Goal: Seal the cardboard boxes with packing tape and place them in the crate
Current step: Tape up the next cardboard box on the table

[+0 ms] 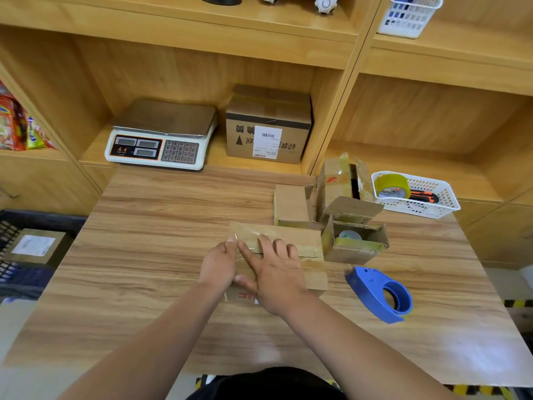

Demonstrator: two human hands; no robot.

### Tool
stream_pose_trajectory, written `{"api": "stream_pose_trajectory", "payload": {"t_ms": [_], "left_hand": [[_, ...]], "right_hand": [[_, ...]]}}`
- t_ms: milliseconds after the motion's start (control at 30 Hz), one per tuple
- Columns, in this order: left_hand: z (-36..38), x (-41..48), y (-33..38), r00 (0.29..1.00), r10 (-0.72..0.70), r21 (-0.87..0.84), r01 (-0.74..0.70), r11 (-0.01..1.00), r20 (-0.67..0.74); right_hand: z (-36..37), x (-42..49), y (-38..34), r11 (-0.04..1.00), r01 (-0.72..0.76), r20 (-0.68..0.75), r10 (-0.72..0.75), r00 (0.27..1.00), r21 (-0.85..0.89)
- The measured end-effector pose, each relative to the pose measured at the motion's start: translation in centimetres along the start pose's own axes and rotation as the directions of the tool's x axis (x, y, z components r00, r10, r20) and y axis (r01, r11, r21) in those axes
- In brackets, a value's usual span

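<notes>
Off the left edge of the desk [144, 284], low down, sits the dark crate [17, 223], and one box with a white label is in it. So the crate is to the left of both hands, and the left hand [217, 265] is nearer to it. The box [291, 238] being sealed lies in the middle of the desk, long side going left to right. The left hand rests on its left end over the clear tape [245, 241]. I cannot tell if it pinches or just presses. The right hand [277, 280] lies flat with fingers spread, pressing the tape down. Red letters on the box's near side are partly hidden. The shelf box [268, 125] has upside-down black writing and a barcode label. The blue dispenser [380, 294] lies near the right edge.
</notes>
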State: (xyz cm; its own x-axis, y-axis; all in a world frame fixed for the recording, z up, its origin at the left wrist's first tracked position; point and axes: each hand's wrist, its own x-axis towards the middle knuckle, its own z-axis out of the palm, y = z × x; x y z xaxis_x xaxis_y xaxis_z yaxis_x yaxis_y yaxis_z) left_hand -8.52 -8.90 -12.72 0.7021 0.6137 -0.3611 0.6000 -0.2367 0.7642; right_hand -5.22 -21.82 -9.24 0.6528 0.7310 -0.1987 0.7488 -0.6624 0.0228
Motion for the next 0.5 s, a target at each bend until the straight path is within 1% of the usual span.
{"api": "stream_pose_trajectory", "payload": {"t_ms": [200, 300, 500], "left_hand": [[0.2, 0.0, 0.0, 1.000, 0.009, -0.002, -0.009, 1.000, -0.023], [0.4, -0.1, 0.0, 0.998, 0.015, 0.007, -0.015, 1.000, -0.060], [0.6, 0.0, 0.0, 0.998, 0.016, 0.051, -0.013, 0.999, -0.068]], "right_hand": [[0.4, -0.3, 0.5, 0.999, -0.021, -0.028, 0.022, 0.999, 0.034], [0.9, -1.0, 1.9, 0.995, -0.082, -0.048, 0.085, 0.995, 0.047], [1.7, -2.9, 5.3, 0.980, -0.191, -0.067, 0.195, 0.978, 0.060]]}}
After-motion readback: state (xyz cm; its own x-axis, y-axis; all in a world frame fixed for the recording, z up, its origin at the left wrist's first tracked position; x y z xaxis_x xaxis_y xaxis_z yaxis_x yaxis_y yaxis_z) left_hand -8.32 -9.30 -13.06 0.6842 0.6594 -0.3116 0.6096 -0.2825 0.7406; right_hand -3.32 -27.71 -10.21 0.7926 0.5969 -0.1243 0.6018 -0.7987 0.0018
